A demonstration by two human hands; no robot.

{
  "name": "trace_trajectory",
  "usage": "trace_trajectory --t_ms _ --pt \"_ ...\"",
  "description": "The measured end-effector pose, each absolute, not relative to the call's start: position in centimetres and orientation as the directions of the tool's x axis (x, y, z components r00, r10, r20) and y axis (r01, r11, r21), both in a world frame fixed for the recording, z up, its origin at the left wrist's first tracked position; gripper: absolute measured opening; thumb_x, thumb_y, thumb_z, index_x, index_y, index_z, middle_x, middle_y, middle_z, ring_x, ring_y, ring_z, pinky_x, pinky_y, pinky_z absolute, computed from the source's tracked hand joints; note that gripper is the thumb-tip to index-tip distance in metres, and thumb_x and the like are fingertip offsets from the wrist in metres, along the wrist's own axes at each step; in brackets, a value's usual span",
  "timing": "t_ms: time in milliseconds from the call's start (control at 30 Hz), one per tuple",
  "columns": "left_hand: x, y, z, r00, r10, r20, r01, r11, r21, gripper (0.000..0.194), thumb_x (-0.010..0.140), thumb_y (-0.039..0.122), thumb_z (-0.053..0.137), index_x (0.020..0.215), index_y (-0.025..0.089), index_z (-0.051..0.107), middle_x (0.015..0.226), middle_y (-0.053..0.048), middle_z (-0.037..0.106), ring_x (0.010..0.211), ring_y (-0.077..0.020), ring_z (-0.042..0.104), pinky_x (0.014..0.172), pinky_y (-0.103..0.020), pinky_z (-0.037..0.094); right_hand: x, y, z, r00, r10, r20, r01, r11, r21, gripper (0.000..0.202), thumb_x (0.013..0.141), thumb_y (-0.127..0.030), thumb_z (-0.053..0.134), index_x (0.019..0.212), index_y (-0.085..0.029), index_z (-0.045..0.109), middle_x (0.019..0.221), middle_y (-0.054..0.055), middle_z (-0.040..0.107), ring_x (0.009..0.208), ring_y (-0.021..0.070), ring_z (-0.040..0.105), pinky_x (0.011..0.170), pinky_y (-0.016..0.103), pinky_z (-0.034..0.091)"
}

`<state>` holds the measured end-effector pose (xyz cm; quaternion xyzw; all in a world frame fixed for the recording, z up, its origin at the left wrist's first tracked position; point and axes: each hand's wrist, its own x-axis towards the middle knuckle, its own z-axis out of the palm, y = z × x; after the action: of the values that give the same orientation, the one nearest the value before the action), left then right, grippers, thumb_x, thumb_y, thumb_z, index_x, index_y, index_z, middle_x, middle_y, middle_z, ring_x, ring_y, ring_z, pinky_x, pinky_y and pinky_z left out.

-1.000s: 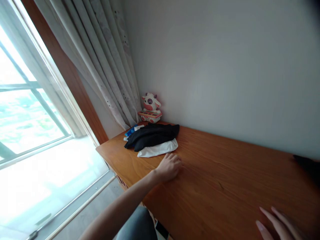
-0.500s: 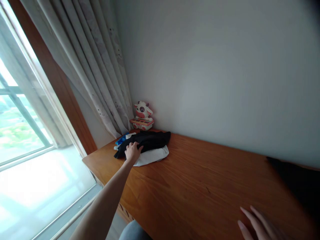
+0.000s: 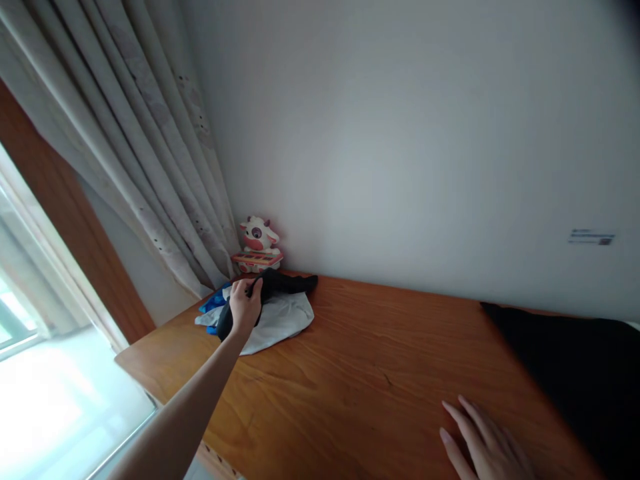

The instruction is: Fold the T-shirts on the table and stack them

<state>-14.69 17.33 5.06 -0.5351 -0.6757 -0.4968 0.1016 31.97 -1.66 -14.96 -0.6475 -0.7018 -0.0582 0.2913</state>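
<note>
Head view: The left hand (image 3: pixel 244 307) is at the far left part of the wooden table (image 3: pixel 350 380), arm extended. Its fingers are curled in and the thumb is closed against them, gripping a bunched fold of black cloth (image 3: pixel 287 283). The black cloth lies across the top of a small heap near the wall (image 3: pixel 400 133); one part runs right from the hand, another shows below and to the left of it. Beneath it a white cloth (image 3: pixel 287 320) is spread in creases, its rounded edge reaching toward the middle of the table. A blue cloth (image 3: pixel 213 303) shows at the left side of the heap, next to pale fabric.

The right hand (image 3: pixel 480 440) is at the lower edge of the view, partly cut off. Its fingers are extended and loosely parted, and nothing is seen in its grasp. Whether it rests on the table or is held just above cannot be told.

A toy cow (image 3: pixel 257 240) with a small keyboard sits upright behind the heap, in the corner beside the curtain (image 3: pixel 115 133). A larger black sheet (image 3: pixel 565 367) covers the right part of the table. A label (image 3: pixel 591 237), its print too blurred to read, is on the wall above the sheet.
</note>
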Motion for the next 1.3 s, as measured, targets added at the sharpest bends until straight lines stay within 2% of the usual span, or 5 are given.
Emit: trace_trajectory --t_ms 233,567,767,1100,1300 --pt "-3.6 12.8 9.5 -0.266 0.598 0.756 0.417 -0.636 0.650 0.029 0.090 0.050 0.063 0.090 0.021 0.061 0.089 -0.001 0.063 0.086 -0.0172 0.061 0.083 -0.028 0.051 30.8 -2.2 -13.5 0.096 0.895 0.435 0.943 0.058 -0.328 0.050 0.094 -0.052 0.042 0.128 -0.023 0.063 0.138 0.016 0.063 0.128 0.0383 0.058 0.105 0.064 0.043" --pt "3.7 5.1 1.9 0.547 0.779 0.306 0.468 -0.588 0.660 0.023 0.098 0.037 0.055 0.113 0.025 0.069 0.108 -0.005 0.069 0.091 -0.0184 0.066 0.083 -0.030 0.055 29.3 -4.1 -9.2 -0.038 0.959 0.280 0.899 0.155 -0.409 0.105 0.066 0.000 0.047 0.161 -0.026 0.010 0.154 0.012 0.046 0.144 0.0280 0.042 0.120 0.058 0.025" --pt "3.2 5.0 0.1 0.711 0.685 0.157 0.521 -0.664 0.536 0.060 0.074 0.060 0.079 0.124 0.029 0.068 0.133 -0.009 0.063 0.121 -0.0302 0.060 0.107 -0.046 0.048 28.0 -4.0 -4.8 -0.074 0.990 0.119 0.893 0.119 -0.434 0.083 0.061 0.004 0.046 0.136 -0.031 0.056 0.137 0.005 0.060 0.130 0.0244 0.054 0.118 0.048 0.032" --pt "1.6 3.5 2.5 0.577 0.785 -0.226 0.798 -0.484 0.358 0.103 0.059 0.019 0.081 0.153 0.029 0.042 0.162 -0.011 0.038 0.146 -0.0408 0.038 0.117 -0.061 0.033 28.3 -1.4 3.0 -0.075 0.959 -0.273 0.821 -0.096 -0.563 0.050 0.075 -0.057 0.073 0.115 -0.025 0.069 0.123 0.008 0.071 0.115 0.0303 0.064 0.097 0.039 0.049" --pt "1.3 3.5 3.2 0.403 0.861 -0.309 0.915 -0.375 0.150 0.060 0.072 -0.003 0.048 0.127 0.012 0.067 0.126 -0.024 0.069 0.117 -0.0357 0.068 0.097 -0.048 0.053 26.8 -0.6 -1.7 0.064 0.997 -0.033 0.791 -0.071 -0.607 0.062 0.081 -0.027 0.069 0.139 -0.023 0.046 0.137 0.011 0.063 0.126 0.0258 0.060 0.102 0.036 0.046"
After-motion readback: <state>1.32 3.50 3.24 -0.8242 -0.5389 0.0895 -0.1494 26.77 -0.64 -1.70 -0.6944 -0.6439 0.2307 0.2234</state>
